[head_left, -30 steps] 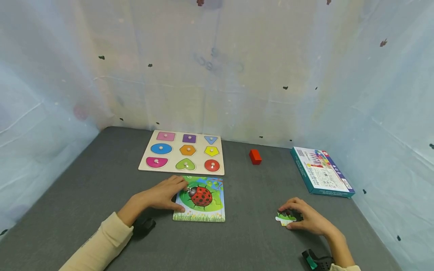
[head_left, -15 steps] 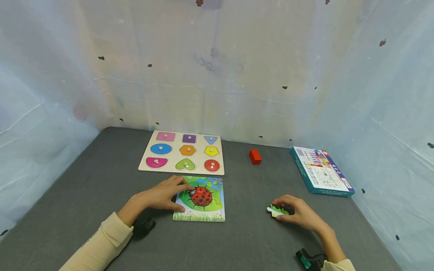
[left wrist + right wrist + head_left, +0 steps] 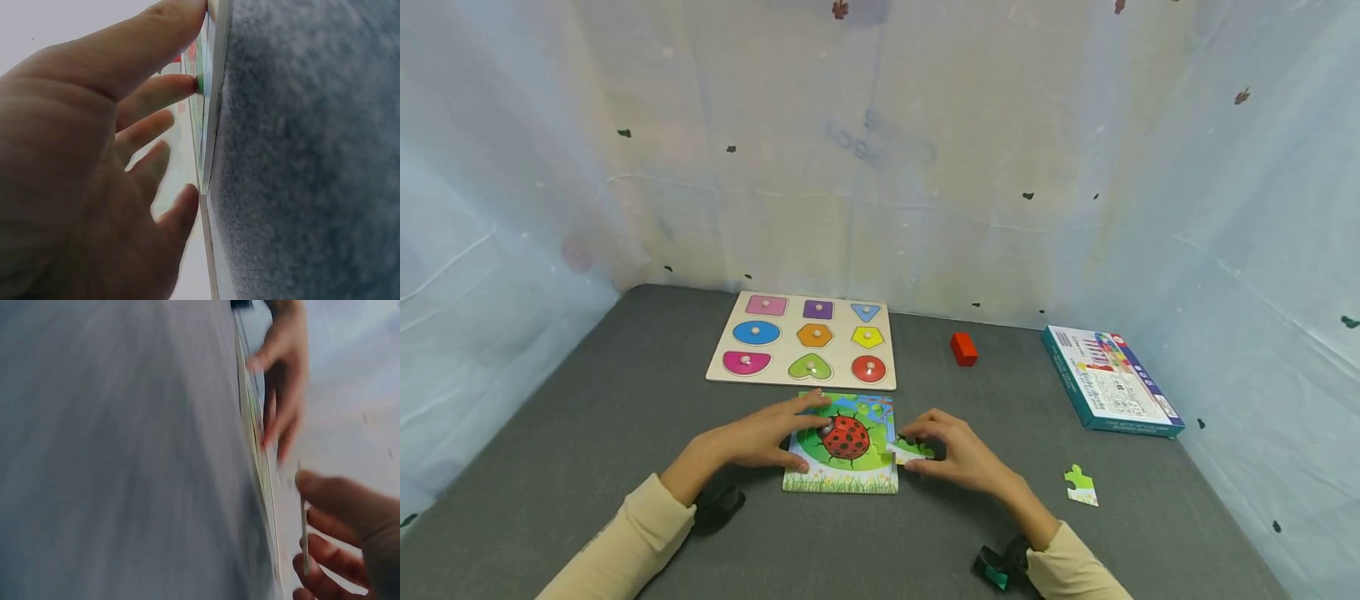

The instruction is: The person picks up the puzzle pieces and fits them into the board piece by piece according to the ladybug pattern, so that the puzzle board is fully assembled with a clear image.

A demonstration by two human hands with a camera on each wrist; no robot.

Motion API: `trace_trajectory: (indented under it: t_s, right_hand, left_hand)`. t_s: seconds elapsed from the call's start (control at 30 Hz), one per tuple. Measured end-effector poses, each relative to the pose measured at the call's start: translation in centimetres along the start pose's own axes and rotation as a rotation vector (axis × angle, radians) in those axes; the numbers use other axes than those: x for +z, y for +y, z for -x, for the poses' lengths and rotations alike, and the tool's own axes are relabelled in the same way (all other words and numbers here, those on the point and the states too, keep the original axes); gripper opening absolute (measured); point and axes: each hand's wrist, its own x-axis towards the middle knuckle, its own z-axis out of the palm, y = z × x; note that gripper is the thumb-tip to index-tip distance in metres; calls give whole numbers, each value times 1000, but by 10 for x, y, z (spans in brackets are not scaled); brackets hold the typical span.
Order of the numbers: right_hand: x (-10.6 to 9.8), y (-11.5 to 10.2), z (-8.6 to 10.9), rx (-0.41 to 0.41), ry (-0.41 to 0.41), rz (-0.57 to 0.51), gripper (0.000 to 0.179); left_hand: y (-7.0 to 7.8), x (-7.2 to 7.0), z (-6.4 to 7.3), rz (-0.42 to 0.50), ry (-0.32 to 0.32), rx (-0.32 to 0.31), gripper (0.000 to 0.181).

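A ladybug jigsaw board (image 3: 842,479) lies flat on the dark tabletop in the middle of the head view. My left hand (image 3: 767,435) rests on its left side, fingers loosely spread; in the left wrist view the thumb and a fingertip touch the board's surface (image 3: 201,137). Between thumb and fingers, my right hand (image 3: 958,454) pinches a green and white jigsaw piece (image 3: 913,451) at the board's right edge. That piece (image 3: 305,540) appears edge-on and apart from the board in the right wrist view. A second jigsaw piece (image 3: 1081,486) lies alone further right.
Behind the ladybug board is a wooden knob puzzle (image 3: 784,337) with coloured shapes. A red block (image 3: 964,349) stands at the back, right of centre. Near the right edge lies a flat teal-sided box (image 3: 1112,379). Pale sheeting (image 3: 880,167) hangs around the table.
My right hand has carried the jigsaw piece left to the ladybug board's right edge. The second piece has come into view on the right. The left hand has stayed almost still.
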Motion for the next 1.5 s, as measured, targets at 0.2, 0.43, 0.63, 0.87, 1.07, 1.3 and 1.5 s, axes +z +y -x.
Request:
trace_trajectory:
  t_s: [0.2,0.43,0.63,0.87,1.07,1.3,1.5]
  right_hand:
    - [29,-18,-30,-104,-10,40,38]
    - [50,-24,-43,-117,-8,38,36]
    - [56,-24,-44,-99,-15,33,38]
    - [59,-23,-45,-125,-25,1,39]
    - [60,-24,-45,-92,-41,-4,39]
    - [60,-25,-45,-57,-53,-2,36]
    - [60,-25,-46,-69,-54,10,33]
  left_hand:
    - [-2,0,0,137,-63,-9,65]
    - [-4,2,-2,144,-72,0,63]
    - [-2,1,-3,154,-89,37,46]
    - [3,-1,-1,163,-105,89,38]
    - [5,-2,1,170,-109,92,38]
    - [5,-3,0,174,-109,75,37]
    - [3,-3,-1,188,-109,57,36]
